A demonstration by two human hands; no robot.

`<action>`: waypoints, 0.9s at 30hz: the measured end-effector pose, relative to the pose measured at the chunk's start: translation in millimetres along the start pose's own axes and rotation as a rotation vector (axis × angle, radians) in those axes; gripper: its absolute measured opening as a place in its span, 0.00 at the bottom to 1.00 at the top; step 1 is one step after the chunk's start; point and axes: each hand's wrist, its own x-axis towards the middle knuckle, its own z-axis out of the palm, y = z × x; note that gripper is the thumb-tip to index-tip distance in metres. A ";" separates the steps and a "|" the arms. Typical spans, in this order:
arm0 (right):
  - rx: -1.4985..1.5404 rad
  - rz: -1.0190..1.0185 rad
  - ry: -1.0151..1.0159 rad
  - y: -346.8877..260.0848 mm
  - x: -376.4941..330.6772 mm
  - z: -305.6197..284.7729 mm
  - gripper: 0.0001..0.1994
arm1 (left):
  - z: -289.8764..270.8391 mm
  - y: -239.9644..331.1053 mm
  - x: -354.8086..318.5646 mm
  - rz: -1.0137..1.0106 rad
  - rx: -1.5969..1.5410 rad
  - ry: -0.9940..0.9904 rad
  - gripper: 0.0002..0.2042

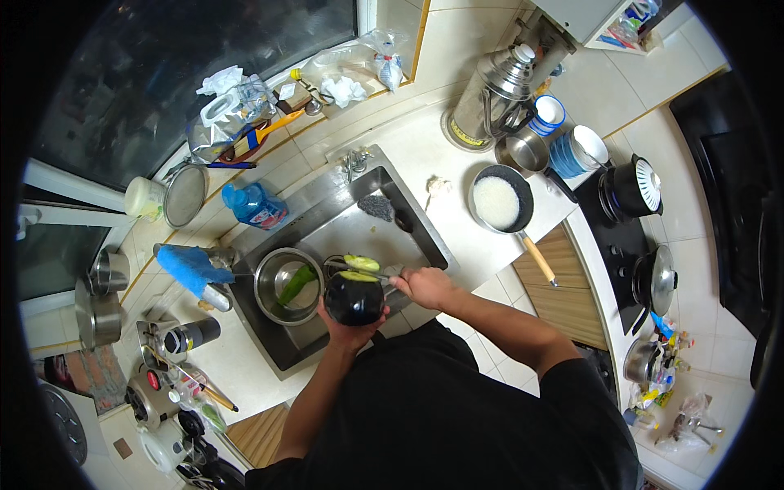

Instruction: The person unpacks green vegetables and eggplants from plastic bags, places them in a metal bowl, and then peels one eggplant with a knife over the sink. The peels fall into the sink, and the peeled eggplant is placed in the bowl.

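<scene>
Black Eggplant in the Left Hand, Knife in the Right, Over a Busy Sink

The left hand (349,333) cups a round, glossy black vegetable, apparently an eggplant (354,302), its fingers grasping it from below and the side. The right hand (425,288) is clenched around the handle of a knife (381,276), whose blade reaches leftward from those fingers to the eggplant's far edge. Pale yellow-green flesh shows there, with a similar-coloured piece (362,263) just beyond; whether that piece is fully parted cannot be told.

Just left of the left fingers, a round metal bowl (272,268) stands in the steel sink (331,229), holding a long green vegetable piece (296,284) that leans against its inner wall. Farther beyond both hands, in the same basin, lies a grey scouring pad (376,207).

Beyond and to the right of the right fingers, a dark-lined saucepan (523,189) on the counter holds white, rice-like contents (496,202), its wooden handle pointing back toward the person. Past it, farther from those fingers, come a small metal pot (520,153), a stack of blue-and-white bowls (565,155) and a tall metal flask (500,90) with its top on. Well to the right of the right fingers, a pan under a glass lid (663,279) sits on the stove; its contents cannot be made out.
</scene>
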 end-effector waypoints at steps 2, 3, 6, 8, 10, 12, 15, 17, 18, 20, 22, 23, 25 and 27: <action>0.003 0.096 -0.069 41.3 8.2 28.9 0.32 | 0.3 6.0 -5.6 0.004 0.032 -0.073 0.57; 0.002 0.141 -0.101 58.9 10.6 39.1 0.33 | 7.9 11.0 -5.1 0.003 0.068 -0.122 0.58; 0.138 0.249 0.061 71.9 -0.8 45.4 0.33 | 27.5 13.4 -3.5 0.043 0.134 -0.178 0.58; 0.125 0.298 0.079 70.0 -3.3 45.6 0.33 | 20.2 16.6 -1.6 0.037 0.103 -0.258 0.57; 0.124 0.328 0.114 62.4 -9.1 37.9 0.33 | 16.3 17.3 -2.6 0.040 0.078 -0.306 0.58; 0.141 0.335 0.161 53.7 -15.0 32.7 0.33 | 14.0 21.4 -4.2 0.034 0.093 -0.356 0.58; 0.158 0.286 0.176 52.0 -27.4 30.1 0.31 | 15.5 24.4 -7.2 0.028 0.113 -0.384 0.59; 0.335 0.178 0.228 48.4 -39.7 25.9 0.28 | 20.5 25.2 -8.3 0.043 0.156 -0.399 0.58; 0.424 0.124 0.252 44.0 -47.1 20.1 0.26 | 28.4 24.5 -6.8 0.056 0.198 -0.411 0.57; 0.482 -0.054 0.203 34.5 -60.3 1.8 0.23 | 39.2 27.3 -5.0 0.075 0.263 -0.427 0.56; 0.478 -0.213 0.169 17.8 -76.3 -22.0 0.21 | 45.8 26.3 -4.3 0.073 0.298 -0.433 0.57; 0.445 -0.288 0.159 5.8 -79.1 -35.1 0.21 | 44.8 28.0 -6.6 0.135 0.355 -0.369 0.57; 0.399 -0.434 0.139 -20.3 -86.3 -64.1 0.20 | 44.0 33.4 -8.6 0.248 0.469 -0.249 0.57; 0.414 -0.463 0.137 -40.7 -89.8 -75.0 0.22 | 65.1 24.5 -11.5 0.368 0.655 -0.029 0.57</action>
